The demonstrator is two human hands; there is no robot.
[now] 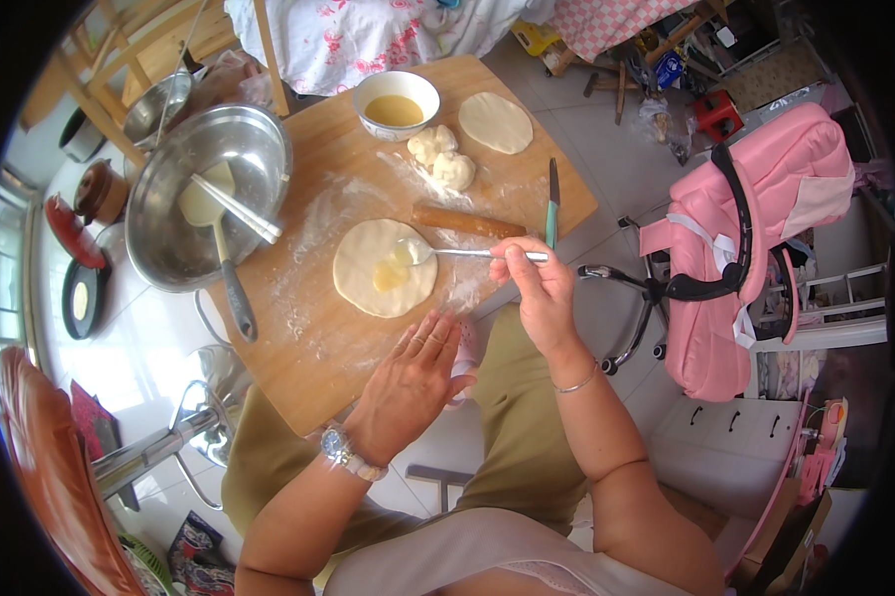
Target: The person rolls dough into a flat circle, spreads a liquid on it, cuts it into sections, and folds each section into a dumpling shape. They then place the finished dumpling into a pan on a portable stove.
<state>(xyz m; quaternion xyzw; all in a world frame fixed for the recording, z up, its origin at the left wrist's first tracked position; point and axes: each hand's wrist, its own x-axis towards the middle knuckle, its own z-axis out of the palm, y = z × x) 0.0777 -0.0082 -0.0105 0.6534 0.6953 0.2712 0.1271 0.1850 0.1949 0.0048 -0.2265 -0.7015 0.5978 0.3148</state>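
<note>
My right hand grips the handle of a metal spoon, whose bowl rests over a round of rolled dough. A yellow liquid patch lies on that round beside the spoon's bowl. My left hand is flat, palm down, at the near edge of the wooden board, just below the dough, holding nothing. Behind the round lies a wooden rolling pin. Two dough lumps sit beyond it, near a white bowl of yellowish liquid. Another flat dough round lies at the back right.
A knife with a green handle lies along the board's right edge. At the left, a large steel basin holds a spatula and white chopsticks. A pink office chair stands at the right.
</note>
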